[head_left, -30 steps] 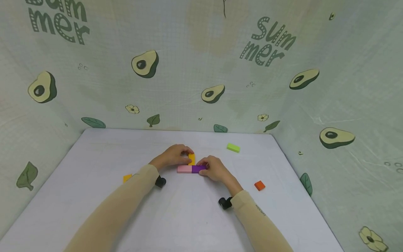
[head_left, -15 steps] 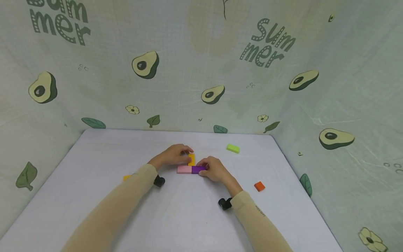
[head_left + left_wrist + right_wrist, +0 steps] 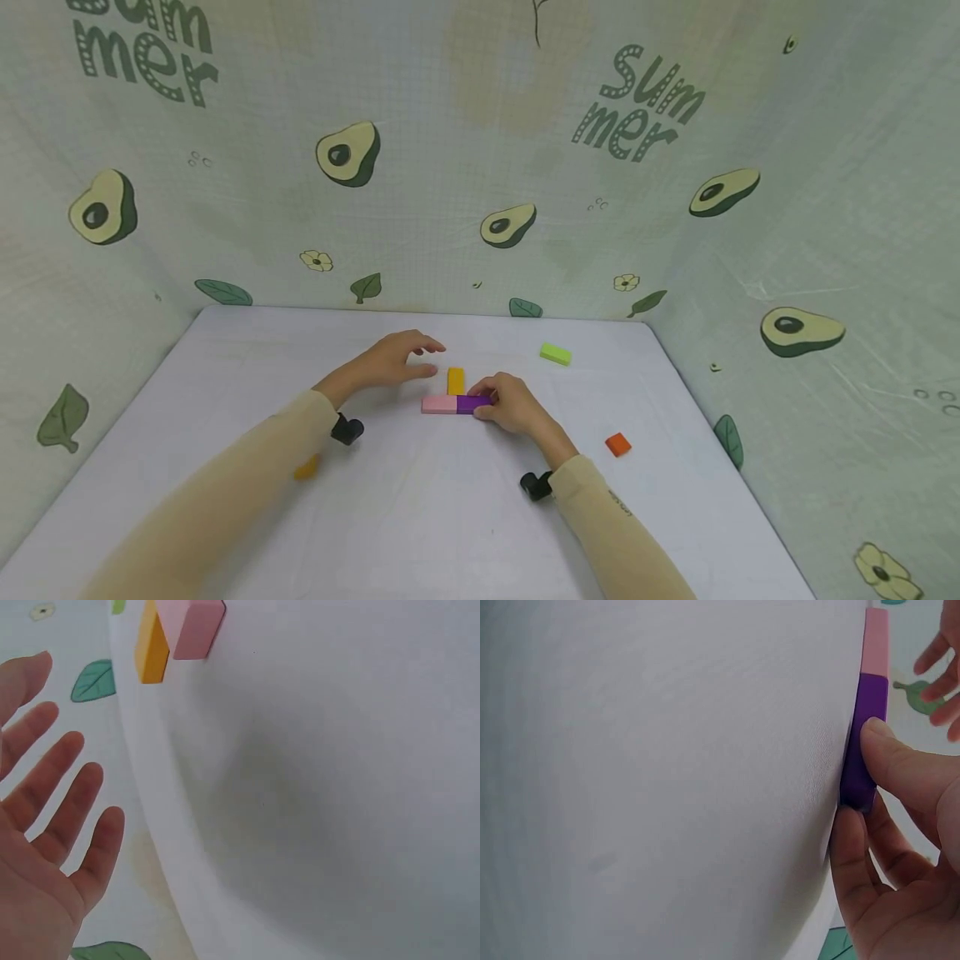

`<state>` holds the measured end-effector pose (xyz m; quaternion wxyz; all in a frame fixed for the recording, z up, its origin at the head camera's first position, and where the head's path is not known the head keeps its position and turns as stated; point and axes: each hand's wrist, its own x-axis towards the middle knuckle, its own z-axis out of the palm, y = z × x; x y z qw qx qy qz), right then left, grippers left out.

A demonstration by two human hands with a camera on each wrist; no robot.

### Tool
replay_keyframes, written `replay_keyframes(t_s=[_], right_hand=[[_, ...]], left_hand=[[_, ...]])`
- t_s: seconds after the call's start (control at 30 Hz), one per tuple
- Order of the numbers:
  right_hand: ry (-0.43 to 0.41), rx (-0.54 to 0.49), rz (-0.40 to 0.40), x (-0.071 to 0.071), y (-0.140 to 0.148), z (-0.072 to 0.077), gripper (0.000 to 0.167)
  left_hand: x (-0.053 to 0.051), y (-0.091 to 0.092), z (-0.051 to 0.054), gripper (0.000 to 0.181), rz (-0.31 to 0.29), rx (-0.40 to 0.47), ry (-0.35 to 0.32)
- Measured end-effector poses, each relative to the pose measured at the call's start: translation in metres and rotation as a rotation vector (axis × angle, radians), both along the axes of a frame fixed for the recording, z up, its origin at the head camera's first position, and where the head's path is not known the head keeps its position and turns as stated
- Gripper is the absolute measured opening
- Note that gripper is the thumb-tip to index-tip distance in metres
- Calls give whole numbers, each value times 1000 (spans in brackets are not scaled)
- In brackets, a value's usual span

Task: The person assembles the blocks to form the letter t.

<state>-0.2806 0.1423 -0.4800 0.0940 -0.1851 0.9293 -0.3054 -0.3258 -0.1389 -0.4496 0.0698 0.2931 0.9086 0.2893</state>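
In the head view a pink block [image 3: 439, 405] and a purple block [image 3: 469, 405] lie end to end in a row across the table. Behind them a yellow block [image 3: 456, 381] stands with its near end at their joint. My right hand [image 3: 512, 402] pinches the right end of the purple block between thumb and fingers, as the right wrist view also shows. Left of the yellow block, my left hand [image 3: 390, 358] hovers with fingers spread and holds nothing. The left wrist view shows its loose fingers [image 3: 66, 810] apart from the blocks.
A lime green block [image 3: 556, 354] lies at the back right. An orange-red square block [image 3: 618, 444] sits to the right of the right hand. Another yellow piece [image 3: 306, 467] is partly hidden by the left sleeve. A patterned cloth [image 3: 450, 167] rises behind the white table [image 3: 420, 517].
My left hand has let go of the yellow block and drawn back to the left, its fingers opening. The yellow block stays in place. My right hand has not moved.
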Motion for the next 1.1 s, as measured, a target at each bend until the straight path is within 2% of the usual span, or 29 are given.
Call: replay_keyframes(t_s=[0.13, 0.4, 0.57, 0.83, 1.1], right_hand=[[-2, -2, 1, 1, 0, 0, 23], [-2, -8, -1, 1, 1, 0, 23], [-3, -8, -5, 2, 2, -1, 23], [0, -16, -5, 3, 1, 1, 24], [-3, -25, -3, 5, 0, 3, 25]], left_hand=[[13, -15, 6, 46, 25, 6, 42], [43, -46, 19, 47, 131, -22, 132], [59, -63, 23, 49, 163, -9, 172], [83, -90, 15, 57, 164, 0, 170], [108, -122, -2, 71, 96, -55, 208]])
